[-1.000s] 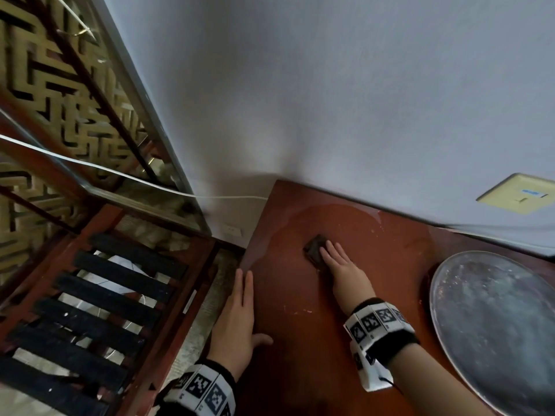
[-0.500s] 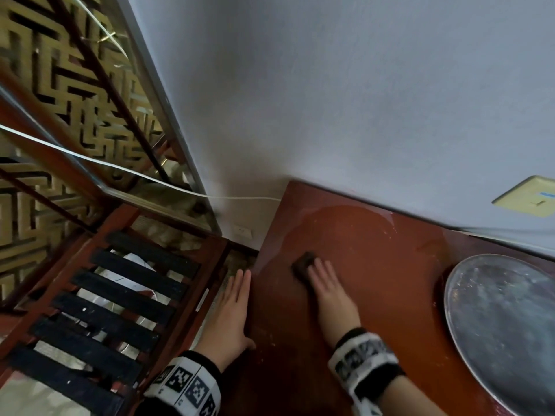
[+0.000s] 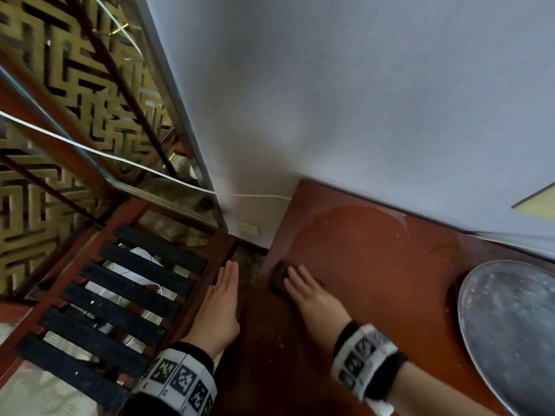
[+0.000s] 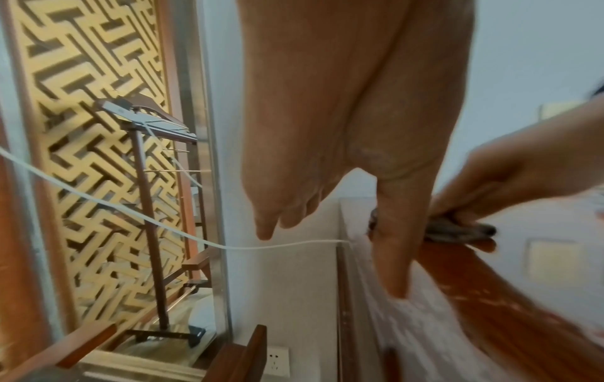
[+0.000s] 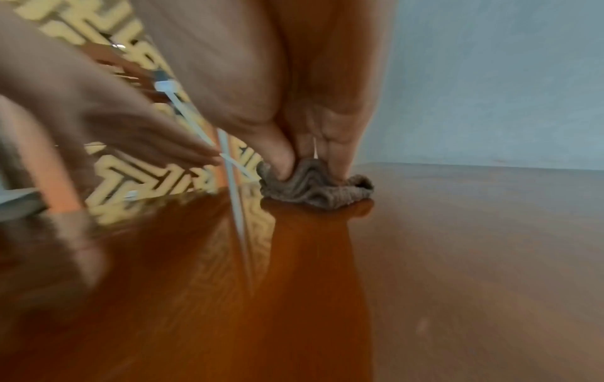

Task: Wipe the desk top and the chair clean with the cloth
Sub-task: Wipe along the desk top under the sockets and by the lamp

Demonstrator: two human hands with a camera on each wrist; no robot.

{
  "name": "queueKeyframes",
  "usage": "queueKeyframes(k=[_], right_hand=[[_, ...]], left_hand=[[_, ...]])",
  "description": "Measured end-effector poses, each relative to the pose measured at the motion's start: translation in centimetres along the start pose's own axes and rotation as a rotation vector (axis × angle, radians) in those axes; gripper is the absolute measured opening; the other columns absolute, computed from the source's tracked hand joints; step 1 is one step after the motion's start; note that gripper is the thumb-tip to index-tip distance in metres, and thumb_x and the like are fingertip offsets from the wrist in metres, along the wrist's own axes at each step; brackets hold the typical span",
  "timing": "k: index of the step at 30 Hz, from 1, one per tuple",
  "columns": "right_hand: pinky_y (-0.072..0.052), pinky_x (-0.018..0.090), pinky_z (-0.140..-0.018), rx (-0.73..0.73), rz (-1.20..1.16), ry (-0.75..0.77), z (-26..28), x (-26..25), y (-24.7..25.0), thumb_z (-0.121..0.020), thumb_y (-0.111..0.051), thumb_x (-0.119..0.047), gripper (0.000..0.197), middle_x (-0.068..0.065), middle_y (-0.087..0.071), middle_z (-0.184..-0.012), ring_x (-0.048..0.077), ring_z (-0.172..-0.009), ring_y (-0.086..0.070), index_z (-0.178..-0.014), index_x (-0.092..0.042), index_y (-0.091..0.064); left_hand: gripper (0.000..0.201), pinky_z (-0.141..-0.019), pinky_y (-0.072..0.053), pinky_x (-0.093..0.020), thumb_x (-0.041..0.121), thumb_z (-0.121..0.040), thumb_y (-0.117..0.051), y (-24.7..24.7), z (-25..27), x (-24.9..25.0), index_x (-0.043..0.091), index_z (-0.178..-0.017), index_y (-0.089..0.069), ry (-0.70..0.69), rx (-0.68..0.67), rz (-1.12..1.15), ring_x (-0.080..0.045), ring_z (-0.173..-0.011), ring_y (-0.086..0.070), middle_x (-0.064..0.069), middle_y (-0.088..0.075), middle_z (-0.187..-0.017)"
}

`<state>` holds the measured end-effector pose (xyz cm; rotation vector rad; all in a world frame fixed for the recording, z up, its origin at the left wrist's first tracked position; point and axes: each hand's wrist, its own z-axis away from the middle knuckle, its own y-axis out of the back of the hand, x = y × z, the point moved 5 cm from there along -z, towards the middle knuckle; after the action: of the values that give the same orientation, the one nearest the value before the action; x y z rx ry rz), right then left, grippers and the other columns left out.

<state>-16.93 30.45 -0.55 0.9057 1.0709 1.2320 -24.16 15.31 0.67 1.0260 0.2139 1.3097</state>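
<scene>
With my right hand pressing the small bunched grey-brown cloth flat-fingered onto the glossy red-brown wooden tabletop, the cloth sits at the near left edge, just beside the drop to the floor. Grip, right: fingers long, tips bearing down into the folds, thumb tucked at its side. Grip, left: my left hand lies open and straight, holding nothing, hanging off the left edge with only the thumb touching the tabletop.

Risks, as I judge them:
- Stroke carried further left: cloth slides over the edge and falls, since nothing pinches it firmly.
- Wet sheen at the far corner: could be smeared, not lifted.
- Thin white cable stretched at the far left: snagging is possible.
- Round grey metal tray on the right: the area under it goes unwiped.
</scene>
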Motion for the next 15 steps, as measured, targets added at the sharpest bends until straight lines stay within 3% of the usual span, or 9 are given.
queueKeyframes(k=[2,4,5,6,8,10,11,13,15], right_hand=[[-0.042,0.031,-0.101,0.103,-0.078,-0.043,3.4,-2.7,-2.8,-0.083,-0.032,-0.008,0.055,0.015,-0.039,-0.144,0.029,-0.140,-0.015,-0.137,0.003,-0.040],[-0.018,0.038,-0.112,0.193,0.009,-0.050,6.5,-5.6,-6.2,-0.096,-0.019,-0.006,0.050,0.022,-0.013,-0.152,0.038,-0.142,-0.001,-0.144,0.009,-0.011],[-0.014,0.039,-0.112,0.201,0.077,-0.038,7.0,-7.4,-7.9,-0.099,-0.014,-0.006,0.048,0.024,-0.002,-0.153,0.040,-0.142,0.001,-0.145,0.007,-0.010],[-0.020,0.039,-0.110,0.140,0.103,-0.001,7.2,-9.1,-9.3,-0.100,-0.016,-0.011,0.046,0.023,-0.001,-0.154,0.040,-0.142,-0.001,-0.144,0.003,-0.021],[-0.037,0.032,-0.103,-0.035,0.042,0.087,7.4,-11.3,-10.9,-0.101,-0.029,-0.026,0.034,0.008,-0.024,-0.152,0.029,-0.141,-0.021,-0.126,-0.017,-0.050],[-0.032,0.028,-0.105,0.011,-0.057,0.147,6.3,-11.4,-8.7,-0.103,-0.023,-0.025,0.040,-0.003,-0.048,-0.137,0.018,-0.131,-0.038,-0.112,-0.028,-0.061],[-0.030,0.028,-0.105,0.044,-0.098,0.130,5.3,-10.5,-6.6,-0.099,-0.024,-0.018,0.046,-0.005,-0.056,-0.130,0.016,-0.126,-0.046,-0.110,-0.027,-0.067],[-0.045,0.022,-0.092,0.139,-0.147,0.047,3.3,-6.4,-2.5,-0.078,-0.031,-0.013,0.050,-0.002,-0.066,-0.117,0.015,-0.113,-0.060,-0.101,-0.022,-0.074],[-0.051,0.024,-0.085,0.225,-0.081,-0.137,0.9,-2.5,0.6,-0.071,-0.029,-0.007,0.056,0.006,-0.062,-0.123,0.020,-0.118,-0.055,-0.109,-0.011,-0.071]], left_hand=[[0.097,-0.115,0.003,-0.026,-0.011,-0.084,-0.047,0.5,0.1,-0.1,0.015,-0.146,0.022,0.009,0.032,0.036,-0.012,-0.143,0.017,-0.001,0.023,-0.156],[0.096,-0.115,0.003,-0.025,-0.014,-0.083,-0.045,0.3,0.0,0.1,0.015,-0.147,0.021,0.002,0.038,0.050,-0.011,-0.143,0.017,0.000,0.022,-0.156],[0.096,-0.115,0.003,-0.025,-0.015,-0.082,-0.044,0.2,0.0,0.3,0.015,-0.147,0.020,-0.002,0.038,0.052,-0.011,-0.143,0.017,0.000,0.022,-0.156],[0.096,-0.115,0.003,-0.025,-0.015,-0.082,-0.044,0.0,-0.1,0.4,0.015,-0.147,0.020,-0.005,0.036,0.056,-0.011,-0.143,0.017,0.000,0.021,-0.156],[0.097,-0.115,0.003,-0.025,-0.017,-0.081,-0.043,-0.4,-0.2,0.6,0.016,-0.148,0.018,-0.006,0.031,0.076,-0.011,-0.143,0.016,0.001,0.020,-0.156],[0.096,-0.115,0.003,-0.025,-0.017,-0.081,-0.043,-0.4,-0.1,0.7,0.017,-0.148,0.017,-0.005,0.045,0.086,-0.010,-0.143,0.015,0.002,0.019,-0.156],[0.096,-0.115,0.002,-0.024,-0.017,-0.081,-0.044,-0.3,0.0,0.6,0.016,-0.148,0.016,-0.010,0.058,0.087,-0.010,-0.144,0.015,0.002,0.018,-0.157],[0.093,-0.115,0.000,-0.024,-0.016,-0.083,-0.043,-0.3,0.1,0.3,0.014,-0.148,0.015,-0.028,0.078,0.090,-0.011,-0.144,0.013,0.000,0.016,-0.157],[0.092,-0.118,-0.001,-0.026,-0.013,-0.084,-0.045,-0.6,0.3,0.1,0.013,-0.148,0.015,-0.040,0.075,0.092,-0.012,-0.145,0.012,-0.002,0.015,-0.158]])
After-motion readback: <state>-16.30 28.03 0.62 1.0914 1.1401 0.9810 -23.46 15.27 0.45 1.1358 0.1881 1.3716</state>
